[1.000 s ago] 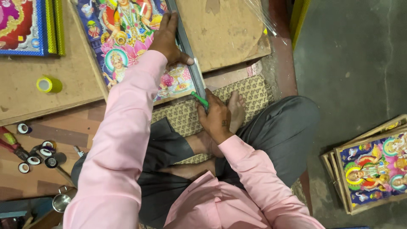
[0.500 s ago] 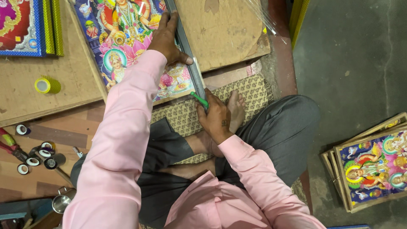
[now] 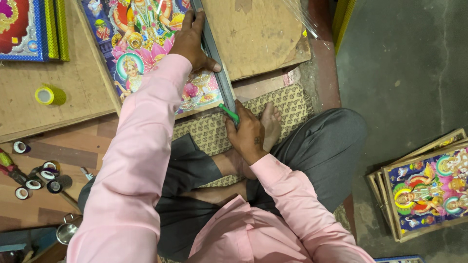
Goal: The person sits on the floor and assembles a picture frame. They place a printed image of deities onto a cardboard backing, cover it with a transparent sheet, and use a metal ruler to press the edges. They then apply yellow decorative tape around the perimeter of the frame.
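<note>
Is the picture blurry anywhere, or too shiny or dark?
Head view: mostly sharp and evenly lit; the left hand on the metal ruler and the right hand with the green cutter are clear; slight glare on the colourful print; bottom-left corner is dim.

Small picture-framing workshop, floor-level. Worn plywood work board (image 3: 263,39) on ground, colourful religious print (image 3: 146,53) lying on it. Stack of framed prints (image 3: 429,187) on bare concrete floor (image 3: 404,58). Tape rolls (image 3: 34,178) and yellow tape roll (image 3: 48,95) scattered nearby. Patterned mat (image 3: 287,104) for seat.
</note>
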`<action>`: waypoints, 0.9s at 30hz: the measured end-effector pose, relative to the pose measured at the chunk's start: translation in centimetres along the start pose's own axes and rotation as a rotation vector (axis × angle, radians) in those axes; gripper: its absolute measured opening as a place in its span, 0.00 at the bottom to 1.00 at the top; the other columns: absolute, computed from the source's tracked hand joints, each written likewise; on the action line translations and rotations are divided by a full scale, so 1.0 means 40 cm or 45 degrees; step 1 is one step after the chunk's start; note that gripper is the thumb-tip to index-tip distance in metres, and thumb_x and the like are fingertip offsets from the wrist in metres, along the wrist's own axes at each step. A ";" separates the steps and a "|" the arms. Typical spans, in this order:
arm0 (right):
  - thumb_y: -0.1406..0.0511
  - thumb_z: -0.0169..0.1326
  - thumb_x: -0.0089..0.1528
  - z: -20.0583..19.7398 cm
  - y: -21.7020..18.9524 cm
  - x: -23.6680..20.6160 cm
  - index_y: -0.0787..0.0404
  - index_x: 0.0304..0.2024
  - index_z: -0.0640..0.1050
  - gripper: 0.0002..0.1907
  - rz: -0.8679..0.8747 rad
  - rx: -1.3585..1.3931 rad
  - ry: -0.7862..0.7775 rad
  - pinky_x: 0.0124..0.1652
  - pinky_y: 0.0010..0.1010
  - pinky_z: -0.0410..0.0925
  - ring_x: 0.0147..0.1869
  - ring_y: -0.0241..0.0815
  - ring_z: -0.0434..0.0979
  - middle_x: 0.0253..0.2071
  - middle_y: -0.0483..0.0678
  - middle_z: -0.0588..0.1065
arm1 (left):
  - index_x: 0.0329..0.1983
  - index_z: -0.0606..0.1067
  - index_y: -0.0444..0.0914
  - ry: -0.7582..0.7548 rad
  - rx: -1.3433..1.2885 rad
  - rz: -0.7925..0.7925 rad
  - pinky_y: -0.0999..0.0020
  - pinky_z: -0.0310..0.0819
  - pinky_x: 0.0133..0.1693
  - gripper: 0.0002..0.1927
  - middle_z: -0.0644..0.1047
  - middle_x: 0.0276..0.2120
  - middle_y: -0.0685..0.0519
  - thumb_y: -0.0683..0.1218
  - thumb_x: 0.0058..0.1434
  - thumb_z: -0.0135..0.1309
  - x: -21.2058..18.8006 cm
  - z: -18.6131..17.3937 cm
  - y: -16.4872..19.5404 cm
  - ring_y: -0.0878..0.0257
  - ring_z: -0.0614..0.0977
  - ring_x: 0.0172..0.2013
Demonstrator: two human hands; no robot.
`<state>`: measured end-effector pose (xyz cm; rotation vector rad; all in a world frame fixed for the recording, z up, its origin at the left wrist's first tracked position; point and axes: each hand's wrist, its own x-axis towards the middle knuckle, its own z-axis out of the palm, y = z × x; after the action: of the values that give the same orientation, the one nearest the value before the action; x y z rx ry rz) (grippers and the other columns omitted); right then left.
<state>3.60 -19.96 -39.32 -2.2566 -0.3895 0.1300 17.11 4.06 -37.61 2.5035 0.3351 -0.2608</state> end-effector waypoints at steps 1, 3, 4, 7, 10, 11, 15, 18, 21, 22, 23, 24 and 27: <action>0.64 0.61 0.60 0.000 0.000 0.000 0.67 0.61 0.74 0.28 0.001 0.006 -0.002 0.50 0.41 0.72 0.52 0.59 0.81 0.49 0.62 0.79 | 0.79 0.47 0.44 0.003 0.000 0.003 0.56 0.62 0.67 0.79 0.45 0.77 0.44 0.49 0.26 0.84 -0.001 0.000 0.001 0.38 0.59 0.71; 0.64 0.61 0.59 -0.001 0.000 0.001 0.67 0.61 0.74 0.28 -0.007 0.003 0.014 0.49 0.42 0.72 0.52 0.60 0.81 0.49 0.62 0.79 | 0.79 0.46 0.44 -0.013 0.005 -0.017 0.57 0.63 0.67 0.79 0.45 0.78 0.45 0.49 0.25 0.83 -0.001 -0.002 0.004 0.37 0.59 0.70; 0.63 0.62 0.59 -0.002 0.000 0.000 0.67 0.61 0.75 0.28 -0.010 0.001 0.022 0.49 0.42 0.72 0.52 0.60 0.81 0.49 0.62 0.79 | 0.79 0.46 0.44 -0.022 0.006 -0.028 0.57 0.63 0.66 0.79 0.44 0.78 0.45 0.49 0.25 0.83 -0.001 -0.002 0.005 0.37 0.60 0.70; 0.64 0.61 0.58 -0.007 -0.002 -0.001 0.67 0.61 0.74 0.29 -0.010 -0.004 0.002 0.49 0.41 0.72 0.52 0.60 0.80 0.50 0.62 0.79 | 0.79 0.46 0.44 -0.019 0.007 -0.026 0.58 0.63 0.67 0.79 0.45 0.77 0.44 0.49 0.26 0.83 -0.001 -0.002 0.007 0.38 0.60 0.70; 0.63 0.63 0.59 -0.012 -0.008 0.000 0.69 0.60 0.75 0.28 -0.050 0.010 0.029 0.51 0.41 0.72 0.52 0.59 0.80 0.50 0.62 0.78 | 0.79 0.46 0.43 -0.012 0.028 -0.028 0.58 0.64 0.65 0.79 0.44 0.77 0.44 0.48 0.25 0.83 0.001 0.002 0.008 0.37 0.60 0.69; 0.62 0.63 0.60 -0.016 -0.010 0.002 0.69 0.58 0.76 0.27 -0.036 0.043 0.051 0.50 0.40 0.72 0.51 0.56 0.81 0.49 0.60 0.79 | 0.79 0.46 0.43 -0.009 0.028 -0.026 0.58 0.64 0.65 0.79 0.44 0.77 0.44 0.48 0.26 0.83 0.001 0.003 0.008 0.37 0.61 0.69; 0.59 0.60 0.65 -0.058 -0.007 0.024 0.66 0.50 0.82 0.18 -0.080 0.081 0.238 0.51 0.37 0.71 0.51 0.50 0.81 0.49 0.56 0.81 | 0.79 0.46 0.43 0.007 0.018 -0.026 0.57 0.64 0.66 0.79 0.46 0.77 0.44 0.48 0.25 0.83 0.001 0.005 0.010 0.36 0.62 0.68; 0.55 0.57 0.69 -0.120 0.009 0.047 0.65 0.41 0.84 0.18 0.010 0.303 0.299 0.49 0.34 0.72 0.47 0.46 0.81 0.44 0.54 0.80 | 0.79 0.47 0.43 0.011 0.023 -0.025 0.56 0.65 0.66 0.79 0.47 0.77 0.44 0.48 0.25 0.83 -0.003 0.003 0.012 0.35 0.63 0.68; 0.54 0.57 0.69 -0.191 0.033 0.067 0.65 0.39 0.86 0.20 0.331 0.402 0.104 0.38 0.32 0.69 0.36 0.45 0.78 0.34 0.59 0.80 | 0.79 0.47 0.44 0.038 -0.027 -0.010 0.57 0.67 0.65 0.79 0.47 0.78 0.46 0.45 0.23 0.82 -0.008 0.002 0.015 0.35 0.65 0.66; 0.54 0.58 0.69 -0.202 0.036 0.073 0.66 0.39 0.87 0.20 0.456 0.390 0.008 0.34 0.32 0.67 0.32 0.46 0.77 0.30 0.61 0.80 | 0.79 0.47 0.44 0.055 -0.054 -0.003 0.58 0.68 0.64 0.80 0.47 0.78 0.47 0.43 0.22 0.81 -0.009 0.003 0.016 0.35 0.66 0.66; 0.57 0.58 0.69 -0.207 0.037 0.077 0.68 0.40 0.85 0.18 0.470 0.652 0.021 0.34 0.32 0.69 0.32 0.45 0.78 0.32 0.60 0.80 | 0.79 0.47 0.44 0.050 -0.039 -0.016 0.57 0.68 0.64 0.79 0.47 0.78 0.47 0.44 0.23 0.81 -0.008 0.003 0.016 0.35 0.66 0.65; 0.60 0.58 0.69 -0.209 0.036 0.079 0.69 0.41 0.84 0.16 0.487 0.912 0.035 0.34 0.31 0.71 0.32 0.44 0.79 0.34 0.60 0.80 | 0.80 0.47 0.44 0.042 -0.024 -0.028 0.57 0.69 0.64 0.79 0.47 0.78 0.47 0.45 0.24 0.81 -0.007 0.004 0.016 0.34 0.66 0.65; 0.67 0.57 0.66 -0.203 0.027 0.083 0.70 0.43 0.81 0.10 0.502 1.328 0.038 0.38 0.31 0.75 0.36 0.44 0.83 0.37 0.58 0.80 | 0.79 0.46 0.45 0.054 -0.020 -0.013 0.56 0.68 0.63 0.79 0.46 0.78 0.47 0.45 0.25 0.82 -0.001 0.007 0.013 0.34 0.66 0.65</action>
<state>8.79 -25.42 -34.70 -1.2662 0.1465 0.3980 17.21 3.47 -37.52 2.4953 0.3663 -0.2086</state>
